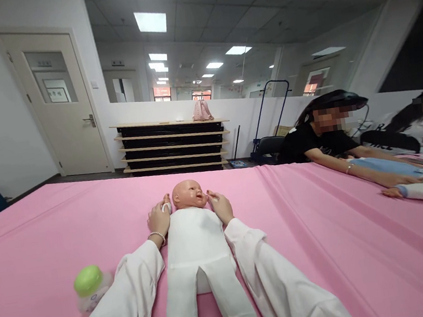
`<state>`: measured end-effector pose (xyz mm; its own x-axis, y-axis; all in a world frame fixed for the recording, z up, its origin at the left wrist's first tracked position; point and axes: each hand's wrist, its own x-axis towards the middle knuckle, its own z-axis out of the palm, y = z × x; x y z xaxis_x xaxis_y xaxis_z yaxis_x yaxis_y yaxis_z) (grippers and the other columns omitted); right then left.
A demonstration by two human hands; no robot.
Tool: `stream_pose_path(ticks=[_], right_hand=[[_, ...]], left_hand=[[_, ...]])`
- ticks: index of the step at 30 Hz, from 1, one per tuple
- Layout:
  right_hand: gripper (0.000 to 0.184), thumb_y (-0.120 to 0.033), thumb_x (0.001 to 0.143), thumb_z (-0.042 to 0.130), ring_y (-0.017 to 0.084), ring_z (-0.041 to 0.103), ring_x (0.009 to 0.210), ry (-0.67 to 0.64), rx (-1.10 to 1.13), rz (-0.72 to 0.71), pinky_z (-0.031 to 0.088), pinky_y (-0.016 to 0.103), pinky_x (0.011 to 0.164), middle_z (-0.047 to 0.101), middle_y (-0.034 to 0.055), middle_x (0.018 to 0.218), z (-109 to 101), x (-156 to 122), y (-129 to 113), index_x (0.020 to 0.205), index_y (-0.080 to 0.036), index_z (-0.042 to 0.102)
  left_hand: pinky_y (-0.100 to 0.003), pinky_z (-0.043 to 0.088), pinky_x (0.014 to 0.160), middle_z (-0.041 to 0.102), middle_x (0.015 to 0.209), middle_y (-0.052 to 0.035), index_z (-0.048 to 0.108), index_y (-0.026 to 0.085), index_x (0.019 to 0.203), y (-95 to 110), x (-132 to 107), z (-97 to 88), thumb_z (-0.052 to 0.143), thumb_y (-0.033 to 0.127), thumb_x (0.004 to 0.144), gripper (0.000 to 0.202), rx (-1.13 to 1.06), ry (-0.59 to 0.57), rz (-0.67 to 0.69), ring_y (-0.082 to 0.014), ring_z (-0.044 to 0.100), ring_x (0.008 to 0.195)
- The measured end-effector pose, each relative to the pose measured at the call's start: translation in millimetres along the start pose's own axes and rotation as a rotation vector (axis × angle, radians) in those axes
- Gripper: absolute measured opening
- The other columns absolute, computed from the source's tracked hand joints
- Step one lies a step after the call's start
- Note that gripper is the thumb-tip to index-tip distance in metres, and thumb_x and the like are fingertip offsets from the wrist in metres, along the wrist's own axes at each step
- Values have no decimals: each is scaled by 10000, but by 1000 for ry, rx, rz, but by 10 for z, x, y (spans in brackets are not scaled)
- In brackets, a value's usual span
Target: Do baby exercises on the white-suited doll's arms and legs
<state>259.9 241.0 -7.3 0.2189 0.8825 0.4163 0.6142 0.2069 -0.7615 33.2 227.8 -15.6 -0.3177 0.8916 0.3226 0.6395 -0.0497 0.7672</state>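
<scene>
The left hand [159, 219] and right hand [220, 205] curl narrowly against either side of a bald vinyl baby doll [194, 234], as if keeping it steady on the pink-draped bench [326, 247].

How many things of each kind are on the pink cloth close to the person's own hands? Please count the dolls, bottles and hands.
Dolls: 1 (baby doll)
Bottles: 1 (bottle, green cap)
Hands: 2 (left hand, right hand)
Total: 4
</scene>
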Motion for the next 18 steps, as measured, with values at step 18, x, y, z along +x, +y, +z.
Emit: stream_pose_path(ticks=[18], right_hand=[[743, -327, 711, 575, 241, 440, 1180, 59, 244, -182, 387, 395, 941, 433, 126, 1302, -381, -649, 0, 1343, -171, 217]], left_hand=[[-323, 451, 838, 468, 1254, -93, 231, 199, 1307, -31, -428, -424, 508, 314, 766, 618, -202, 65, 163, -202, 540, 1033]])
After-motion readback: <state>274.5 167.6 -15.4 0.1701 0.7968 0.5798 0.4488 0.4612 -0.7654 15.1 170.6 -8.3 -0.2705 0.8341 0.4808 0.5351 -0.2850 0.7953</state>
